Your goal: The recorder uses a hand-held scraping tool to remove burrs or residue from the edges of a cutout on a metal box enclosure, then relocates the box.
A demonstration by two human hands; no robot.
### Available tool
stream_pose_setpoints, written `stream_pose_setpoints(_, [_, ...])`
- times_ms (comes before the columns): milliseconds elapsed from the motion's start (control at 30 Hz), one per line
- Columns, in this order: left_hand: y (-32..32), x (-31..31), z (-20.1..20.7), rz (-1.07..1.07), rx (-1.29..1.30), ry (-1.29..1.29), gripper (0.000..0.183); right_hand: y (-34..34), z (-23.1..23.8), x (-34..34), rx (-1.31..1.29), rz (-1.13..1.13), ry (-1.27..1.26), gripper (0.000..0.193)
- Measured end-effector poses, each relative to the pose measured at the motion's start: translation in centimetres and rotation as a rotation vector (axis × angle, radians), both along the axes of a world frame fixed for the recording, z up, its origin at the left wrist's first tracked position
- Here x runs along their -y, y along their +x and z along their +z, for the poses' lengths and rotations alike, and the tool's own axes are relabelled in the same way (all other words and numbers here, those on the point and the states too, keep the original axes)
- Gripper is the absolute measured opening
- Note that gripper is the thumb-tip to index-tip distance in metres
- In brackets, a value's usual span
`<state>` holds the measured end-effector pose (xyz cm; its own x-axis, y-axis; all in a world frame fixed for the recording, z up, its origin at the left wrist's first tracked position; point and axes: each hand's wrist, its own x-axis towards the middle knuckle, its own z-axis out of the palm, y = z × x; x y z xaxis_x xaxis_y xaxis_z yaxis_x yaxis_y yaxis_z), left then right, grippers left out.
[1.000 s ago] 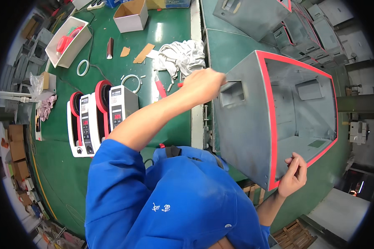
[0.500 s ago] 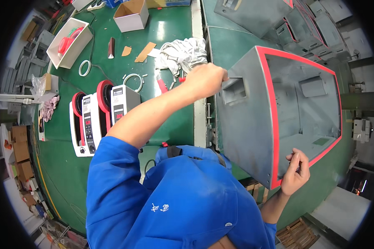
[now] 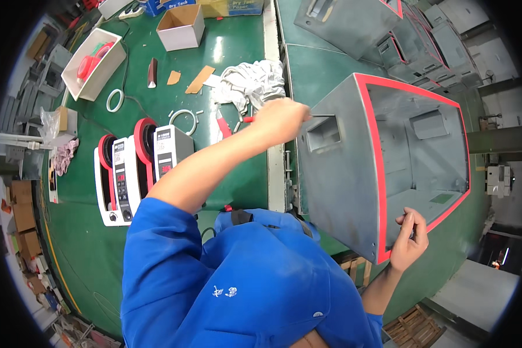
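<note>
A grey metal housing (image 3: 339, 180) lies on the right, its open face edged all round with red tape (image 3: 374, 165). My left hand (image 3: 279, 120) is closed round a red-handled tool with a thin shaft (image 3: 325, 116), seemingly a screwdriver. Its red end shows left of the fist, and the shaft points right across the upper edge of a rectangular cutout (image 3: 323, 134) in the housing's side. By the taped lower corner, my right hand (image 3: 410, 243) has curled fingers pinched together. Whatever may be between them is hidden.
Left on the green table stand two tape dispensers (image 3: 122, 180). Behind them are a white bin (image 3: 101, 81) with red rolls, an open carton (image 3: 180, 35) and white cloth (image 3: 252, 81). More grey housings (image 3: 423, 49) fill the far right.
My left fist has shifted slightly left relative to the housing, and the tool's thin shaft now shows at the cutout. My right hand stays by the lower corner. The whole view has shifted slightly.
</note>
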<state>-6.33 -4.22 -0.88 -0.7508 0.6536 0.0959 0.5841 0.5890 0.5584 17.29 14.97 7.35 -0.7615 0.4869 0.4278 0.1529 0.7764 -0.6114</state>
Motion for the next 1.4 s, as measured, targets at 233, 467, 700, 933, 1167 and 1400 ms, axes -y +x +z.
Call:
stream_pose_setpoints(233, [-1.0, 0.4, -0.3, -0.050, 0.015, 0.050, 0.022, 0.5, -0.1, -0.3, -0.016, -0.003, -0.006, 0.011])
stream_pose_setpoints(467, [-0.6, 0.6, 0.4, -0.034, 0.023, 0.092, 0.019, 0.4, 0.0, -0.4, 0.026, 0.033, 0.026, 0.011])
stream_pose_setpoints(700, [-0.9, -0.7, 0.2, -0.041, 0.089, 0.123, 0.016, 0.3, 0.0, -0.4, 0.012, 0.044, 0.005, 0.011])
stream_pose_setpoints(933, [-0.4, -1.2, -0.2, -0.002, 0.163, 0.159, 0.012, -0.1, 0.1, -0.1, 0.040, 0.055, 0.004, 0.011])
stream_pose_setpoints(1167, [-0.7, -1.2, -0.1, 0.024, 0.193, 0.185, 0.012, 0.0, 0.0, -0.2, 0.015, 0.021, -0.013, 0.011])
stream_pose_setpoints(1400, [-0.6, -0.5, -1.3, 0.025, 0.190, 0.225, 0.012, 0.3, 0.1, 0.1, 0.033, 0.020, -0.006, 0.012])
